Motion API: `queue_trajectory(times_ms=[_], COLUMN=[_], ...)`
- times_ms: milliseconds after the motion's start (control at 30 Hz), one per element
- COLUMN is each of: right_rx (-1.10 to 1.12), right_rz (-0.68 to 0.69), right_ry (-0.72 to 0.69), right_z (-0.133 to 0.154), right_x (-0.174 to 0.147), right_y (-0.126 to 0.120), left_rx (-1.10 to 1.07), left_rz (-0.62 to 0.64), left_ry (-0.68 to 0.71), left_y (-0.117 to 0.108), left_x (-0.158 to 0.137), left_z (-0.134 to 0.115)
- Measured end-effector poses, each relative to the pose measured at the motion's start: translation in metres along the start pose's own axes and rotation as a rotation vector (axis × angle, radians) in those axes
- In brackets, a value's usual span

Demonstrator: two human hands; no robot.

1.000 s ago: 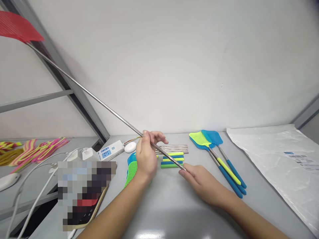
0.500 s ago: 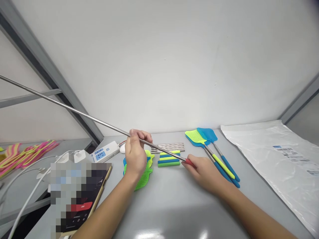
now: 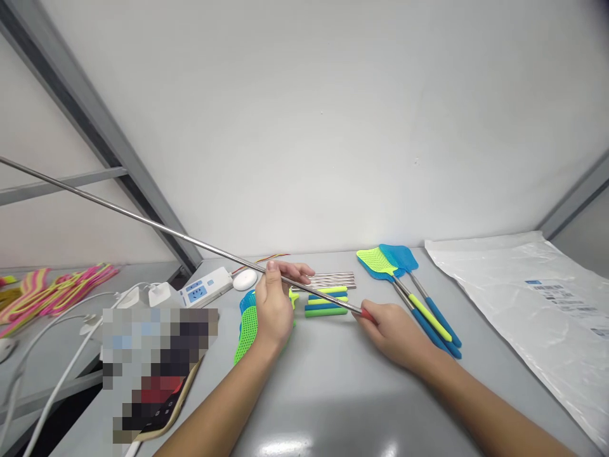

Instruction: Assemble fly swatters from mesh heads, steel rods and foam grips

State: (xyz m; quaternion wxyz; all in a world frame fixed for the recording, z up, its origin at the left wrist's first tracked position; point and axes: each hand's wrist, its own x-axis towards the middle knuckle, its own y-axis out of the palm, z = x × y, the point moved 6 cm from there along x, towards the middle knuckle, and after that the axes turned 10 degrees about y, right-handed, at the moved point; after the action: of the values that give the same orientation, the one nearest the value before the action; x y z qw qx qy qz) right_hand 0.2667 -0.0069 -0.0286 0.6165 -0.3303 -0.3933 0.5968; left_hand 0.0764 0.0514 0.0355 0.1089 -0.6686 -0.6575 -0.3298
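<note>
A long thin metal rod (image 3: 157, 226) slants across the view from the upper left to my right hand (image 3: 397, 333). That hand is closed around the rod's red end (image 3: 366, 315), most of which it covers. Farther up the rod, my left hand (image 3: 278, 311) holds it between the thumb and loosely curled fingers. Green and blue mesh fly swatter heads (image 3: 247, 327) lie on the table, partly behind my left hand. Beyond the rod are several short metal rods (image 3: 335, 280) in a row and several green, yellow and blue handle sleeves (image 3: 326, 311).
Fly swatters (image 3: 399, 270) with long handles lie right of centre. A white plastic mailer (image 3: 514, 285) covers the right side. At left are a power strip (image 3: 207, 287), a white round object (image 3: 245, 280), a partly blurred phone (image 3: 166, 393), white cables and pink-yellow straps (image 3: 71, 292).
My left hand has slid along the rod toward the red end, closer to my right hand. The rod's far end sits slightly lower, and the camera view has shifted a little.
</note>
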Motion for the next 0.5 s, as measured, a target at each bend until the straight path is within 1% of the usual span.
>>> queue_trajectory(times_ms=[167, 233, 300, 433, 500], right_rx=[0.014, 0.033, 0.060, 0.136, 0.168], right_rz=[0.028, 0.033, 0.032, 0.035, 0.041], right_ry=[-0.003, -0.006, -0.007, -0.007, -0.019], right_z=[0.002, 0.004, 0.007, 0.010, 0.010], right_x=[-0.001, -0.001, -0.002, -0.004, -0.004], right_y=[0.006, 0.009, 0.011, 0.014, 0.015], left_rx=[-0.014, -0.006, 0.005, 0.044, 0.060], left_rz=[0.045, 0.082, 0.157, 0.356, 0.428], left_ry=[-0.045, -0.064, -0.094, -0.175, -0.194], left_y=[0.004, 0.009, 0.018, 0.041, 0.049], left_x=[-0.005, -0.010, -0.019, -0.043, -0.052], left_z=[0.004, 0.006, 0.010, 0.020, 0.024])
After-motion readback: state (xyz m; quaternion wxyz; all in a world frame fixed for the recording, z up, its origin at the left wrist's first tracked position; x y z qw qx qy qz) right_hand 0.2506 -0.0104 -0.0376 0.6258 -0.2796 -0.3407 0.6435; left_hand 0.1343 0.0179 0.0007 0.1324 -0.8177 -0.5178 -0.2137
